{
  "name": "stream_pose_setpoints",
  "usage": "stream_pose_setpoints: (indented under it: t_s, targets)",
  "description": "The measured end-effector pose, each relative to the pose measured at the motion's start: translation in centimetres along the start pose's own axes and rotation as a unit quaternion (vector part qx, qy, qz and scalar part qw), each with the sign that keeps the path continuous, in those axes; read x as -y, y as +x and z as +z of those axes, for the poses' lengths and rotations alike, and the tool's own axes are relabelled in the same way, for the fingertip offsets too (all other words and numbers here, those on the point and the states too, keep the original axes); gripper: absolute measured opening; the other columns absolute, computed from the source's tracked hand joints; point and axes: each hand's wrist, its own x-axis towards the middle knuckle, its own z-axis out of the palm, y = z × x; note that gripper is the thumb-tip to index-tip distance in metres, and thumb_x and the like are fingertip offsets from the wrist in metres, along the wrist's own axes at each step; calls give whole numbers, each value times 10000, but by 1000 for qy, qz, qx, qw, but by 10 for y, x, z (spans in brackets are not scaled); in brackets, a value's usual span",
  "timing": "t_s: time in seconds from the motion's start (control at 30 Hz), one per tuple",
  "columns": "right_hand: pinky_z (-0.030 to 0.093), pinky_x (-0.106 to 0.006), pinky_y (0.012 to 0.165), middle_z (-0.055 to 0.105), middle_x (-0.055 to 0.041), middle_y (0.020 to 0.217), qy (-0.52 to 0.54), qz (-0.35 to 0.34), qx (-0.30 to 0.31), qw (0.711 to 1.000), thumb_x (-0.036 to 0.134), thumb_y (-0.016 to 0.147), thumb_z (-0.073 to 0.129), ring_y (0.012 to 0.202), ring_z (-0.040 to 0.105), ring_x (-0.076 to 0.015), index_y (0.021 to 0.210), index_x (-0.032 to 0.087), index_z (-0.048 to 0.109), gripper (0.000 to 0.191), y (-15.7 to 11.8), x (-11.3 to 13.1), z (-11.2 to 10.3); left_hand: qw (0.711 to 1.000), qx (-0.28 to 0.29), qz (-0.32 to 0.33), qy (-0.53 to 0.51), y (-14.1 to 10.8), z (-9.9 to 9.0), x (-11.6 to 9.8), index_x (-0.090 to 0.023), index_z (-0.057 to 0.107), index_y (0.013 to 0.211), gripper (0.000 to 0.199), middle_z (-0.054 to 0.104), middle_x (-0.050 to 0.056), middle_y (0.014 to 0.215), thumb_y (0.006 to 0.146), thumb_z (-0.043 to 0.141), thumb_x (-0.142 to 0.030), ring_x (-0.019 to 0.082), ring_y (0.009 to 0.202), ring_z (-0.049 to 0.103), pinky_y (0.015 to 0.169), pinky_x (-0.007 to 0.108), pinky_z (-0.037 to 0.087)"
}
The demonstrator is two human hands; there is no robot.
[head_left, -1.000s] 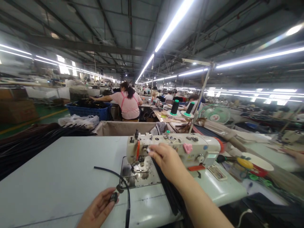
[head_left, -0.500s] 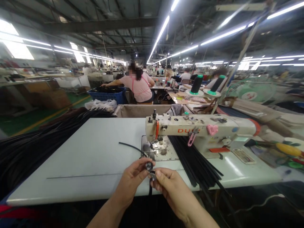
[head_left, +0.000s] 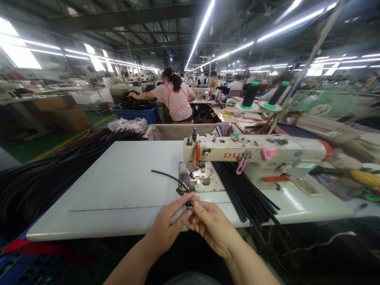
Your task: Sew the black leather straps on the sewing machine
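In front of the sewing machine (head_left: pixel 255 152), both hands meet near the table's front edge. My left hand (head_left: pixel 168 221) pinches a small round metal bobbin case (head_left: pixel 189 204) between thumb and fingers. My right hand (head_left: pixel 212 221) closes on it from the other side, its thumb pressed against the metal. A bobbin sits at the same spot, mostly hidden by the fingers. A thin black strip (head_left: pixel 168 175) curves over the tabletop from near the needle plate (head_left: pixel 208 180) towards the left. Right of the needle lies a bundle of black strips (head_left: pixel 237 190), hanging over the front edge.
A large heap of black strips (head_left: pixel 59 170) lies left of the white table (head_left: pixel 124 190). Behind stand a fabric-lined bin (head_left: pixel 178 130), a blue basket (head_left: pixel 136 114) and a seated co-worker (head_left: pixel 176 95). Thread cones (head_left: pixel 250 95) and a green fan (head_left: pixel 323 101) are at right.
The two round metal parts, held apart before, are now brought together between my fingers. The view has tipped down slightly, and the co-worker's head has turned.
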Motion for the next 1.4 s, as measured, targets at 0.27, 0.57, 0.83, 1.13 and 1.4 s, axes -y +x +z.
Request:
stream_pose_setpoints:
  t_s: [0.27,0.57,0.83,1.13,1.4]
  targets:
    - [402,-311,710,617,5,641,-321,-110,-45,940,727,816,746,669,524,-165,652,201,691,553,-1,12,-15,975,-80,-63,-196,7,9,6,-159,672,1320,489,791,137,1169,932,753,-446,263,1098,742,1017,376,568]
    - [399,-299,634,508,36,643,-379,-212,-97,895,581,909,680,611,485,-156,695,234,605,414,-10,34,-11,942,23,-122,-312,6,16,1,-149,628,1162,438,770,83,909,875,830,-411,158,799,700,731,251,492]
    - [405,-301,685,534,14,652,-512,-239,-70,822,369,936,627,700,536,-181,612,242,525,362,-1,28,-9,917,53,-99,-382,1,17,-3,-187,592,966,352,760,49,858,854,859,-387,153,761,693,707,244,492]
    - [428,-306,725,565,34,771,-417,-170,-86,889,370,965,524,743,541,-182,998,247,653,181,-6,27,-19,929,89,-72,-352,-5,11,5,-182,857,972,491,764,79,830,660,959,-547,178,777,645,769,284,482]
    - [380,-274,615,541,79,661,-448,-133,-107,878,241,859,707,628,508,-151,967,248,617,141,-1,16,-22,961,195,0,-197,-7,5,-1,-229,867,785,662,743,134,653,566,799,-850,398,1191,660,1159,546,394]
